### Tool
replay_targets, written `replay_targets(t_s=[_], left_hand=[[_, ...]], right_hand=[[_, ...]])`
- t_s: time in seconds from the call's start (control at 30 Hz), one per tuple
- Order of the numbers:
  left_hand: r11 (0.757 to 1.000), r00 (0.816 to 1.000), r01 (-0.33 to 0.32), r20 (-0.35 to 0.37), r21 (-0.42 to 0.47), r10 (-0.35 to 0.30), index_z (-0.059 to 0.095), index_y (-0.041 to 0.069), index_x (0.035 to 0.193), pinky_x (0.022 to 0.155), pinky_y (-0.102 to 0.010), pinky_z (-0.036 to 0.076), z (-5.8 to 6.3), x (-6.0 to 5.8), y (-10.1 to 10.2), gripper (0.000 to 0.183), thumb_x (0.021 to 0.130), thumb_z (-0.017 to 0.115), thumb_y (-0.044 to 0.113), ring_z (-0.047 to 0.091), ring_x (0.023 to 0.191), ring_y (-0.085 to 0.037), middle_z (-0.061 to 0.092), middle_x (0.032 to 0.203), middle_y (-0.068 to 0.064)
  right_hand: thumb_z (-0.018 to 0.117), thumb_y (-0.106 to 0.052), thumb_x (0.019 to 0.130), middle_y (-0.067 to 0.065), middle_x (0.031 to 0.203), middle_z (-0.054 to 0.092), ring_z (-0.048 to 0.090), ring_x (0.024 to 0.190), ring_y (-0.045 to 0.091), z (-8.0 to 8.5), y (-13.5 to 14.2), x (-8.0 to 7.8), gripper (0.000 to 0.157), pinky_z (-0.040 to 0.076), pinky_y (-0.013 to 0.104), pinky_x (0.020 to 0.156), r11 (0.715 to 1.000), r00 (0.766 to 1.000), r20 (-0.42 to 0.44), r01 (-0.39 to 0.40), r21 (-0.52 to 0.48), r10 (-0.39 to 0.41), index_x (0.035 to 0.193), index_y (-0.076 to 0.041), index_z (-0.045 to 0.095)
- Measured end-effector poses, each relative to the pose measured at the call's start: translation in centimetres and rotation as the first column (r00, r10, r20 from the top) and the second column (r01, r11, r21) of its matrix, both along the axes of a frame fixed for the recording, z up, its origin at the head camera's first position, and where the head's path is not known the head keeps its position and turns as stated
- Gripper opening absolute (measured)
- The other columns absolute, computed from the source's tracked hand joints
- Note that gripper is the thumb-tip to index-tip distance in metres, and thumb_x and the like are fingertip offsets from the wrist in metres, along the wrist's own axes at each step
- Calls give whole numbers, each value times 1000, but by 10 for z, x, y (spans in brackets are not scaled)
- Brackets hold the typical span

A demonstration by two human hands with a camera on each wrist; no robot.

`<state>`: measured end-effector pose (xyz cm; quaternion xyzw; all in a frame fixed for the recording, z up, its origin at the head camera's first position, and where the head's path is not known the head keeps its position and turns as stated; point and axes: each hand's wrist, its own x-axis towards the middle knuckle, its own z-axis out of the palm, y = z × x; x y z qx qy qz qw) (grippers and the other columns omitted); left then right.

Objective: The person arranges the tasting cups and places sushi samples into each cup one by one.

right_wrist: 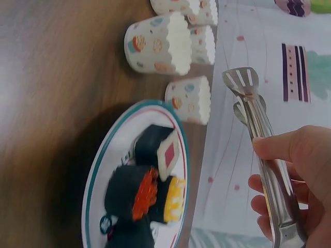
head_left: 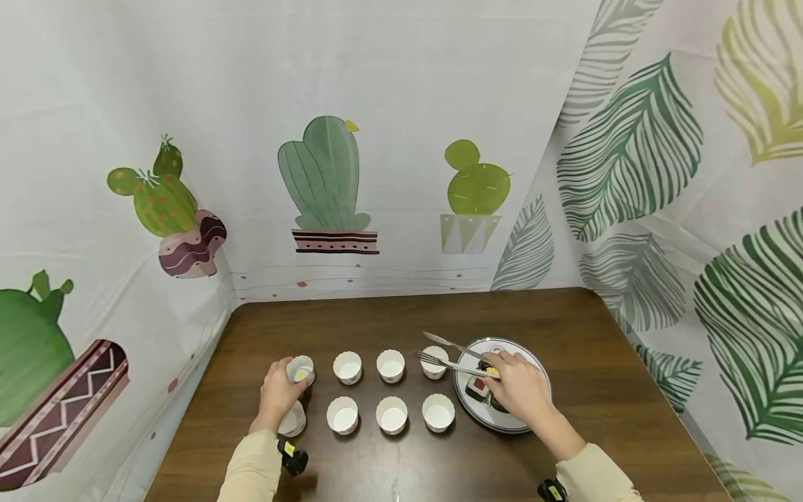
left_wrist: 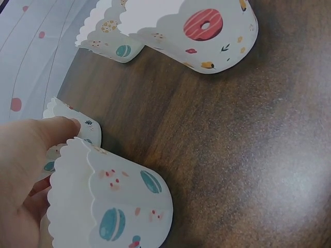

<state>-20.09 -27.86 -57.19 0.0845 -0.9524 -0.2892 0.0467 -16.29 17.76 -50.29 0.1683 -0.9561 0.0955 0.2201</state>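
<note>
My left hand (head_left: 278,392) grips the white paper baking cup (head_left: 301,364) at the back left, thumb on its near side. Something small and yellow shows inside that cup. In the left wrist view another baking cup (left_wrist: 124,206) with blue macaron prints stands nearer, beside the hand. My right hand (head_left: 522,390) holds metal serving tongs (right_wrist: 266,170) over a plate (right_wrist: 92,175). The tongs' two arms stand apart, with nothing visible between their tips. On the plate lie sushi pieces: a red-centred one (right_wrist: 168,152), an orange-topped one (right_wrist: 142,194) and a yellow-topped one (right_wrist: 175,201).
Several baking cups stand in two rows between the hands, among them a back-row cup (head_left: 390,366) and a front-row cup (head_left: 438,413). The brown table (head_left: 401,321) backs onto a printed curtain (head_left: 401,174), with leaf-patterned cloth (head_left: 665,174) on the right.
</note>
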Motion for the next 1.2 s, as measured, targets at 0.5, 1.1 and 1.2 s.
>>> replay_targets(t_s=[0.5, 1.1, 1.2], left_hand=[[1000, 1000, 7, -3, -4, -7, 44, -8, 126, 87, -59, 39, 2, 0, 0, 63, 76, 71, 20, 50, 108, -46, 47, 121, -29], [1000, 1000, 1, -2, -4, -1, 45, -7, 126, 87, -58, 39, 3, 1, 1, 62, 76, 71, 18, 50, 108, -45, 47, 122, -29], [1000, 1000, 0, 7, -5, 0, 45, -7, 127, 88, -58, 39, 3, 1, 1, 62, 77, 71, 19, 50, 109, -46, 47, 123, -29]], right_hand=[[79, -20, 63, 10, 86, 66, 60, 73, 30, -4, 57, 7, 42, 48, 43, 54, 992, 994, -1, 112, -55, -112, 101, -6, 68], [76, -18, 64, 13, 83, 64, 58, 69, 35, -12, 96, 17, 38, 44, 48, 52, 973, 975, 47, 221, -60, -219, 99, -4, 67], [77, -17, 63, 13, 82, 64, 58, 68, 36, -13, 99, 19, 39, 44, 48, 51, 973, 974, 50, 225, -57, -222, 98, -3, 67]])
